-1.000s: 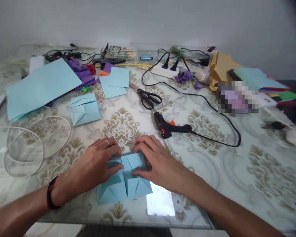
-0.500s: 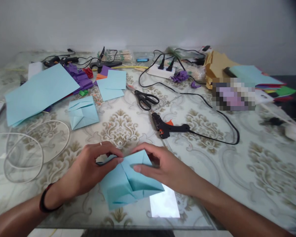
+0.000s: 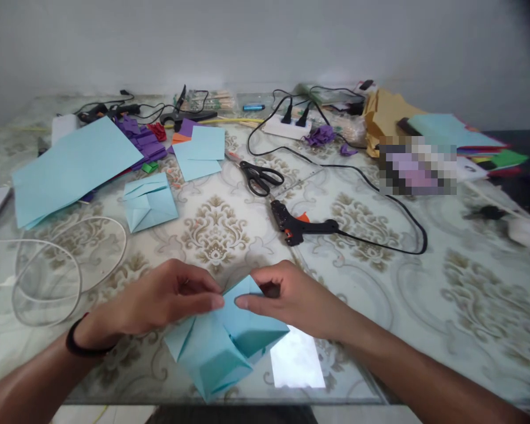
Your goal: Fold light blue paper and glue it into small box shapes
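A sheet of light blue paper [image 3: 221, 347], creased and partly folded, is between my hands near the table's front edge. Its lower flaps stand up and its front corner points toward me. My left hand [image 3: 168, 297] pinches the upper left edge between thumb and fingers; a dark band circles that wrist. Thumb on top and fingers behind, my right hand [image 3: 287, 300] grips the paper's upper right corner. A second folded blue paper [image 3: 152, 203] lies beyond my left hand. The black glue gun [image 3: 302, 227] rests beyond my right hand, just below black-handled scissors [image 3: 260, 178].
Large blue sheets [image 3: 77, 171] lie at the left, above a coiled white cable [image 3: 48, 271]. Purple paper pieces [image 3: 143, 141] and small blue sheets [image 3: 201, 150] sit farther back. A white power strip [image 3: 287, 126] feeds black cords. Brown paper [image 3: 386, 118] and coloured sheets [image 3: 459, 135] are at right.
The blue paper has turned and shifted slightly left and toward me, with its lower flaps lifting. My left hand's fingers have moved along the edge; both hands still grip it.
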The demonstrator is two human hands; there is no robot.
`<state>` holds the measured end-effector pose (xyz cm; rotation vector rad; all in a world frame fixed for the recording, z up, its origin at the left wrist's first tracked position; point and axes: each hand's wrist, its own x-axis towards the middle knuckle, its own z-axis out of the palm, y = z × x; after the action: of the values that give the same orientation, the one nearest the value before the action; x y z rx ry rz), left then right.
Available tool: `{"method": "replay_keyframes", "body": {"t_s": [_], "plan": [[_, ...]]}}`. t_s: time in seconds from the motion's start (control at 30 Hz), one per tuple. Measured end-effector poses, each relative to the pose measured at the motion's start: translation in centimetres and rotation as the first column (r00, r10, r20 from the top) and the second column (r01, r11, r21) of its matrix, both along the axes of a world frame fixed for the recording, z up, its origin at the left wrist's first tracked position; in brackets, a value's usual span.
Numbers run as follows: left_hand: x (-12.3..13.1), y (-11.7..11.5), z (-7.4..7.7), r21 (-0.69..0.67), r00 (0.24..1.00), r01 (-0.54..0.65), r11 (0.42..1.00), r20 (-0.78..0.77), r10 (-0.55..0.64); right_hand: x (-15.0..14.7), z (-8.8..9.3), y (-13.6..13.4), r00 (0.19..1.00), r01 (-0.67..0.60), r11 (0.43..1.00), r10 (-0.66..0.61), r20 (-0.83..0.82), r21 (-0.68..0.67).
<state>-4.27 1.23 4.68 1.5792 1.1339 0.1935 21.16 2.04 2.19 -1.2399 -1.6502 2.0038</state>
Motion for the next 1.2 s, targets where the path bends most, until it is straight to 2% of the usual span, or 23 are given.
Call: {"method": "replay_keyframes", "body": {"t_s": [0.1,0.23,0.47,0.63,0.8,0.97,1.13,1.2], "plan": [[0.6,-0.4,-0.5,-0.116,0.999,0.035,0.993,-0.001,-0.035,-0.1,0.1,-0.1,1.0,-0.012,1.0,0.012,-0.018,-0.013],[0.3,-0.5,-0.8,-0.092,0.999,-0.032,0.995,0.027,0.034,0.2,0.1,0.0,0.997,-0.038,0.996,0.032,-0.073,-0.085],[0.3,-0.4,-0.3,-0.164,0.996,-0.037,0.986,0.076,0.05,0.3,0.2,0.0,0.999,-0.05,0.999,0.05,0.014,0.003],[0.4,-0.6,-0.4,-0.126,0.995,-0.034,0.991,0.088,0.046,0.2,0.1,0.0,0.994,-0.019,0.999,0.015,-0.111,-0.032],[0.4,-0.6,-0.8,-0.113,0.996,-0.021,0.993,0.088,0.031,0.1,0.0,0.0,0.997,0.005,0.999,-0.002,-0.075,0.042],[0.5,-0.5,-0.7,-0.097,0.995,-0.01,0.995,0.094,0.019,0.0,0.0,0.0,0.992,0.024,0.998,-0.016,-0.122,0.06],[1.0,-0.7,-0.8,-0.085,0.996,-0.006,0.996,0.087,0.013,-0.1,-0.2,-0.2,0.995,0.007,0.986,0.01,-0.097,0.166],[1.2,-0.8,-0.9,-0.072,0.997,-0.011,0.997,0.076,0.016,-0.2,-0.3,-0.3,0.993,0.006,0.99,0.01,-0.115,0.139]]}}
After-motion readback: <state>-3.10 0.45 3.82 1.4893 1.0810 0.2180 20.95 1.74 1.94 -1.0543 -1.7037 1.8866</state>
